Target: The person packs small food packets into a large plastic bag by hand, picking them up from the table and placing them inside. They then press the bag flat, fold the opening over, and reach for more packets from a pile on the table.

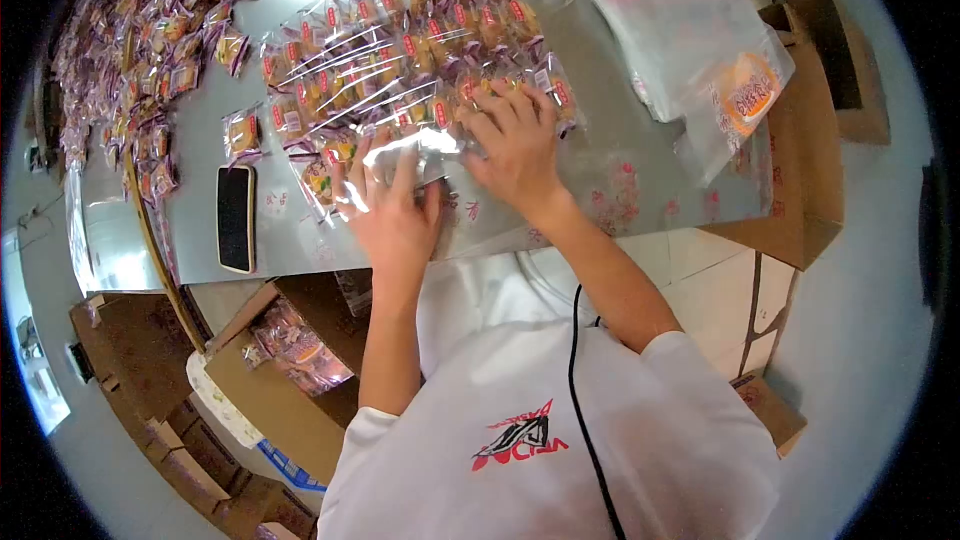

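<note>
A large clear plastic bag (400,70) packed with several small wrapped pastries lies flat on the steel table (620,110). My left hand (390,205) presses on the bag's near open edge, fingers spread over the crinkled film. My right hand (515,145) rests palm down on the same edge just to the right, fingers splayed on the film over the pastries. Both hands touch the bag's mouth; whether either pinches the film I cannot tell.
Loose wrapped pastries (150,30) cover the table's left side. A black phone (236,217) lies near the left front. A stack of empty clear bags (690,30) sits at right. Cardboard boxes (815,140) stand right of the table; another box (290,350) holding filled bags sits below.
</note>
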`<state>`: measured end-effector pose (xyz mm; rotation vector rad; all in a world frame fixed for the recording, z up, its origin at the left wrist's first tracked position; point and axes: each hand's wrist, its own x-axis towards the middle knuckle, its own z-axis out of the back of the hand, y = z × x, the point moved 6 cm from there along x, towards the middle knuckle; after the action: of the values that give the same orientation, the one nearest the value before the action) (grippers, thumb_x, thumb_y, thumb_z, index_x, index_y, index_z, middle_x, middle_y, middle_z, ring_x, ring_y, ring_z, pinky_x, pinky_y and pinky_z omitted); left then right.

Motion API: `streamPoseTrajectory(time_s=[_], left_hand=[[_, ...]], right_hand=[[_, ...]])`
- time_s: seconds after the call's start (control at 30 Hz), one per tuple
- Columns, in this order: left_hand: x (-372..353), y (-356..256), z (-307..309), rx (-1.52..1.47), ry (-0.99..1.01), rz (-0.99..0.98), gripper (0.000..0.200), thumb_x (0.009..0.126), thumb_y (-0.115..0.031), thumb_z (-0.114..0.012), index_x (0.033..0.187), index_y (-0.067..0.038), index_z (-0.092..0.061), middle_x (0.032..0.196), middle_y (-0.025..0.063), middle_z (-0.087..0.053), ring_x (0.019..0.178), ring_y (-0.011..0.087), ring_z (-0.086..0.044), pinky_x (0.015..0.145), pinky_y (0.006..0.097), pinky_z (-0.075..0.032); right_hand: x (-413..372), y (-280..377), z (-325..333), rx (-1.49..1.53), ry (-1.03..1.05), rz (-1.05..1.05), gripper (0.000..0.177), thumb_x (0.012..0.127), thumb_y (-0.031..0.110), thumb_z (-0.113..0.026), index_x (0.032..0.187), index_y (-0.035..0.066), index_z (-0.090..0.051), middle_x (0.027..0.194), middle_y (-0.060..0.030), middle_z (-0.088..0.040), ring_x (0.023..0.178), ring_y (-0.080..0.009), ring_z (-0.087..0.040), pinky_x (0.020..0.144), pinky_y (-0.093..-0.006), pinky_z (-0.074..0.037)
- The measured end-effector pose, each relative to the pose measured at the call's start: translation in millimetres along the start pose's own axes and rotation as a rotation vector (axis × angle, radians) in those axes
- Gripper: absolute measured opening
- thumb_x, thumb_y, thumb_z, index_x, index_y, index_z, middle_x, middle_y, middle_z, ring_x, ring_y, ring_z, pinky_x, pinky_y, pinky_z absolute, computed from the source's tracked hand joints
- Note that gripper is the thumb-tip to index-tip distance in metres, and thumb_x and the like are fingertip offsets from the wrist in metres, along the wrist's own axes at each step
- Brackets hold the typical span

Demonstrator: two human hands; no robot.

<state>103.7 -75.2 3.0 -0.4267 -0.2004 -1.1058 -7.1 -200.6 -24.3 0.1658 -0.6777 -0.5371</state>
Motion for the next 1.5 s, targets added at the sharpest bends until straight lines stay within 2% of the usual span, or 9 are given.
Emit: streamPoseTrajectory(time_s=[0.13,0.33,0.47,0.63,0.77,0.97,1.07,1.3,1.5], left_hand=[[2.3,-5.7,0.9,-0.008,-0.028,0.001,0.062,0.083,-0.025,-0.081,0.143,-0.020,-0.065,0.144,0.0095,-0.058,0.140,0.0298,-0.049,0.124,0.0557,-0.022],[-6.6,-16.2,4.8,-0.085,-0.198,-0.070,0.047,0.086,-0.018,-0.079,0.132,-0.016,-0.072,0.129,0.0082,-0.066,0.130,0.0288,-0.058,0.122,0.0551,-0.027],[-11.8,-33.1,0.1,-0.218,-0.180,-0.170,0.045,0.085,-0.014,-0.080,0.129,-0.014,-0.074,0.126,0.0066,-0.070,0.126,0.0278,-0.062,0.118,0.0537,-0.032],[3.9,-48.8,-10.2,-0.116,-0.142,-0.051,0.055,0.088,-0.023,-0.078,0.140,-0.013,-0.066,0.141,0.0111,-0.062,0.136,0.0312,-0.055,0.117,0.0529,-0.031],[14.3,-54.9,-17.2,-0.042,-0.103,-0.064,0.060,0.088,-0.024,-0.077,0.145,-0.013,-0.062,0.145,0.0103,-0.059,0.140,0.0315,-0.050,0.118,0.0556,-0.028],[20.6,-52.9,-29.6,0.004,-0.016,-0.046,0.072,0.075,-0.011,-0.080,0.145,-0.019,-0.063,0.144,0.0053,-0.063,0.143,0.0299,-0.048,0.124,0.0576,-0.018],[16.2,-48.3,-38.4,-0.065,-0.080,-0.063,0.071,0.071,-0.005,-0.076,0.141,-0.020,-0.068,0.140,0.0013,-0.067,0.145,0.0292,-0.047,0.126,0.0566,-0.015],[16.7,-46.9,-42.0,-0.105,-0.211,-0.107,0.059,0.076,0.000,-0.067,0.133,-0.014,-0.071,0.145,0.0047,-0.066,0.140,0.0265,-0.055,0.124,0.0580,-0.018],[25.5,-61.7,-29.3,0.019,-0.039,-0.034,0.067,0.081,-0.017,-0.079,0.145,-0.014,-0.059,0.154,0.0065,-0.057,0.148,0.0276,-0.046,0.125,0.0577,-0.011]], right_hand=[[0.8,-1.3,14.0,0.072,0.041,-0.005,0.071,0.070,0.036,-0.089,0.135,0.018,-0.067,0.143,-0.0070,-0.061,0.139,-0.0303,-0.051,0.119,-0.0527,-0.032],[-5.3,-0.9,35.5,-0.070,0.042,0.008,0.063,0.077,0.033,-0.085,0.136,0.021,-0.067,0.137,-0.0083,-0.062,0.138,-0.0299,-0.050,0.118,-0.0579,-0.034],[-30.7,2.9,58.2,0.237,-0.086,0.225,0.051,0.081,0.011,-0.078,0.131,0.017,-0.067,0.129,-0.0080,-0.063,0.121,-0.0289,-0.061,0.103,-0.0482,-0.049],[-15.3,-36.8,90.9,-0.052,-0.135,-0.101,0.062,0.082,0.008,-0.081,0.141,0.014,-0.062,0.126,-0.0110,-0.066,0.103,-0.0324,-0.068,0.086,-0.0400,-0.056],[-28.9,-80.4,58.3,0.434,0.089,-0.411,0.060,0.086,0.006,-0.079,0.143,0.011,-0.061,0.119,-0.0151,-0.065,0.100,-0.0339,-0.068,0.084,-0.0375,-0.056],[-29.2,-75.0,54.5,0.355,0.019,-0.414,0.051,0.084,0.004,-0.080,0.132,0.009,-0.067,0.107,-0.0135,-0.066,0.091,-0.0325,-0.068,0.078,-0.0381,-0.055],[-29.9,-76.4,50.1,0.252,0.024,-0.432,0.046,0.084,0.019,-0.081,0.128,0.017,-0.068,0.110,-0.0109,-0.068,0.099,-0.0349,-0.071,0.083,-0.0450,-0.058],[-31.6,-82.0,42.8,0.383,0.089,-0.503,0.045,0.082,0.023,-0.084,0.123,0.013,-0.068,0.117,-0.0088,-0.069,0.100,-0.0337,-0.071,0.083,-0.0450,-0.058],[-21.9,-66.7,56.0,0.350,0.152,-0.421,0.058,0.082,0.020,-0.084,0.134,0.012,-0.060,0.131,-0.0148,-0.065,0.119,-0.0382,-0.064,0.099,-0.0490,-0.053]])
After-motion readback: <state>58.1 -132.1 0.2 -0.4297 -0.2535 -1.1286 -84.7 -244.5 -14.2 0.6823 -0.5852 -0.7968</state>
